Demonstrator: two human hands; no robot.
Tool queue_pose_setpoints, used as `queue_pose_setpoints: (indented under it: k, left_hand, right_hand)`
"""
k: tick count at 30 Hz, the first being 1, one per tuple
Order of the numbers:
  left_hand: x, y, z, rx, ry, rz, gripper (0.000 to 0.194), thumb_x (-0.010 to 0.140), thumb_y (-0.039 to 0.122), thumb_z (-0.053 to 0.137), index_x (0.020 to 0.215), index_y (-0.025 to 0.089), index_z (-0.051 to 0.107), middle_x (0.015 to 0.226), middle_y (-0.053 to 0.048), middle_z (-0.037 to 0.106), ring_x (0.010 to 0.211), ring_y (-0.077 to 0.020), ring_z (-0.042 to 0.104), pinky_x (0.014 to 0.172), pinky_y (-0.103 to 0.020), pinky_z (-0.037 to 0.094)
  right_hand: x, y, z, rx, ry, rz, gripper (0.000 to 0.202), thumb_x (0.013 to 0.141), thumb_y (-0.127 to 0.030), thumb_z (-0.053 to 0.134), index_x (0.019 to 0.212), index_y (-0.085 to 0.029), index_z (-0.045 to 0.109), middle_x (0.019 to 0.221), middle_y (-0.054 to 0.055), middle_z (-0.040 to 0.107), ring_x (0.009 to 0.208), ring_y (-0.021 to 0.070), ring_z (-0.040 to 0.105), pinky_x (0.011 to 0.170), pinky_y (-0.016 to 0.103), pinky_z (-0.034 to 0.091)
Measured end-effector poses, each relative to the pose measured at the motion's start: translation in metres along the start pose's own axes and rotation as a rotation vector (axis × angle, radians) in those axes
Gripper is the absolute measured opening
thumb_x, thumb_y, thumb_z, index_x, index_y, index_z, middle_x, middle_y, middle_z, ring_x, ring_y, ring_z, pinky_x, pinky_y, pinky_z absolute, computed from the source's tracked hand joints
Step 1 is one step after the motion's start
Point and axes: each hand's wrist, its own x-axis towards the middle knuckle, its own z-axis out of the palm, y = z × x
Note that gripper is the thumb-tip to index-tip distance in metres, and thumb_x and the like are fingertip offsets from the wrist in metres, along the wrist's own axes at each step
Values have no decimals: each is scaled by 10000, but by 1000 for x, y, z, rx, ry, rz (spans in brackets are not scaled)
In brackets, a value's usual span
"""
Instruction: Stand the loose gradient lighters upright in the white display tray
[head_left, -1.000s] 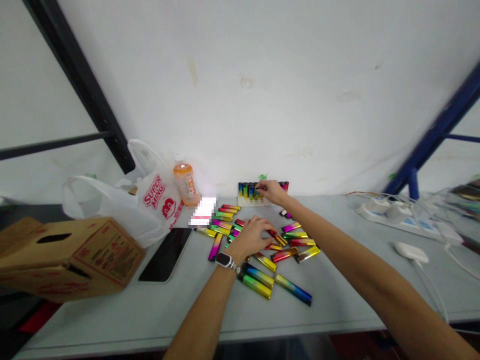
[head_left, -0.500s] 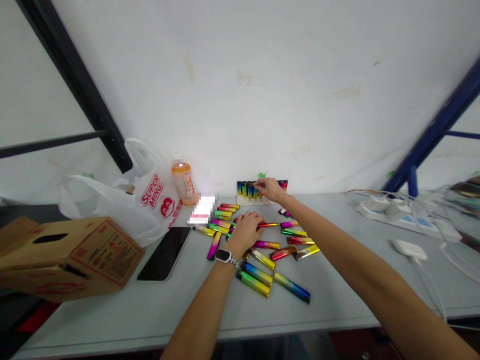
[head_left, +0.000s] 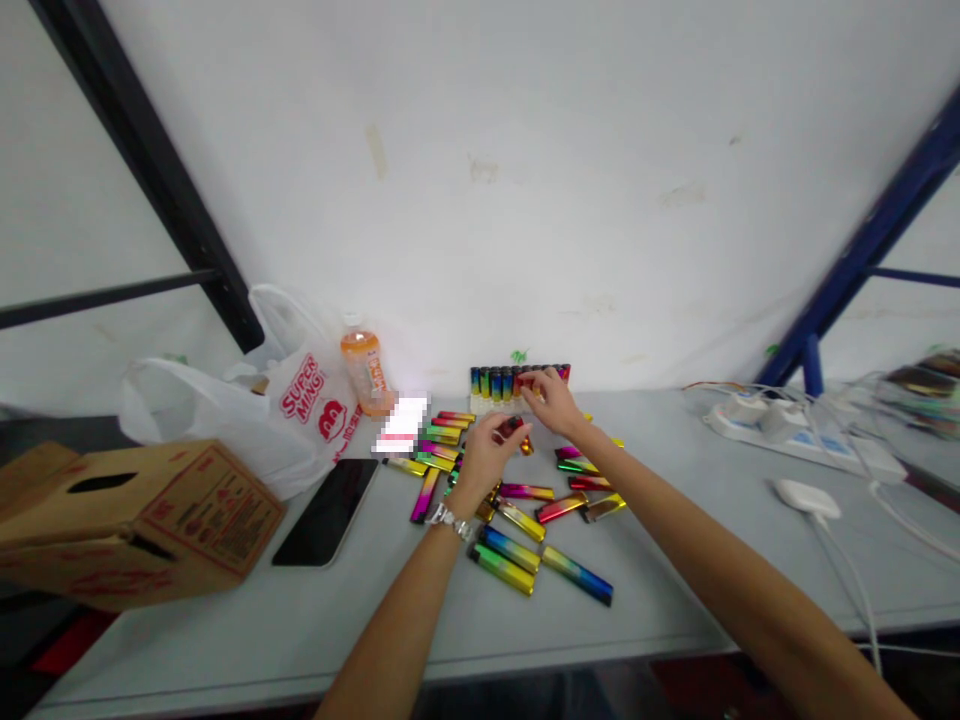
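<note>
Several shiny rainbow-coloured lighters [head_left: 577, 577] lie scattered on a grey table [head_left: 300, 630]. Against the wall a pale tray [head_left: 491, 403] holds a row of lighters standing upright. My left hand [head_left: 484, 455], with a watch on the wrist, is lifted over the pile and holds a red lighter [head_left: 514, 428] by its end. My right hand [head_left: 553, 398] hovers just in front of the tray, its fingers apart and close to the red lighter; it seems to hold nothing.
A black phone [head_left: 327, 510] lies left of the pile, beside a cardboard box [head_left: 135, 520], a white plastic bag [head_left: 285, 400] and an orange drink bottle [head_left: 364, 372]. At the right are a white power strip [head_left: 780, 425], cables and a small white device [head_left: 806, 495].
My left hand has picked a red lighter up from the pile and raised it toward the right hand. My right hand has drawn back from the tray's row toward the left hand.
</note>
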Motion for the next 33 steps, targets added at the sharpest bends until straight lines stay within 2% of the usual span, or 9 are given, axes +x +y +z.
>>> queue_pose_setpoints:
  k: [6,10,12,15,18,22,26,30,33]
  left_hand:
    - [-3,11,8,-265,73,-35,344,941,510,511,944,176,594,895,-48,684,854,-152,651,784,-269,510]
    - [-8,18,15,-405,36,-53,352,924,545,529,880,197,499,679,48,560,583,-84,583,605,-209,489]
    - [-10,19,18,-465,27,-111,385,890,580,558,871,203,481,620,86,475,439,-44,459,440,-164,377]
    - [-12,20,20,-506,6,-184,423,855,613,584,883,202,489,580,101,460,366,-18,341,358,-147,242]
    - [-12,21,19,-503,-9,-204,432,840,618,600,887,204,489,560,90,503,362,-27,357,356,-152,233]
    - [-12,23,17,-563,4,-227,451,794,625,644,866,188,554,500,116,348,365,-24,254,373,-164,180]
    - [-11,23,17,-570,-6,-342,583,831,687,476,614,156,580,431,93,243,360,-39,191,385,-204,130]
    - [-8,23,21,-493,140,-434,541,843,569,448,469,179,479,391,73,252,351,-48,199,385,-209,144]
    - [-7,25,23,-499,162,-443,466,851,476,422,487,187,456,396,68,276,351,-53,207,382,-197,159]
  right_hand:
    - [-44,-19,-17,263,199,139,264,927,-389,521,958,-174,672,899,63,628,710,167,549,687,304,460]
    - [-62,-28,-20,369,205,213,301,918,-441,529,939,-171,662,837,52,658,730,177,579,694,305,462]
    - [-65,-31,-20,409,197,219,306,911,-455,537,938,-176,659,816,42,663,721,172,585,691,300,467]
    - [-66,-35,-19,423,190,220,307,906,-471,546,912,-186,661,754,25,652,692,168,586,658,287,461]
    - [-67,-38,-18,412,157,199,304,917,-468,542,888,-190,661,709,14,629,667,164,577,642,284,447]
    - [-69,-41,-16,423,127,190,294,925,-459,537,899,-191,654,681,3,600,644,158,552,627,279,430]
    - [-70,-45,-16,422,122,196,303,931,-459,517,880,-193,653,659,-2,595,629,155,538,624,277,425]
    - [-70,-48,-18,423,105,187,313,924,-453,516,827,-191,657,653,-3,596,619,152,538,615,273,420]
    - [-70,-47,-18,418,99,190,308,919,-448,521,818,-189,654,639,-6,592,612,150,537,613,272,422]
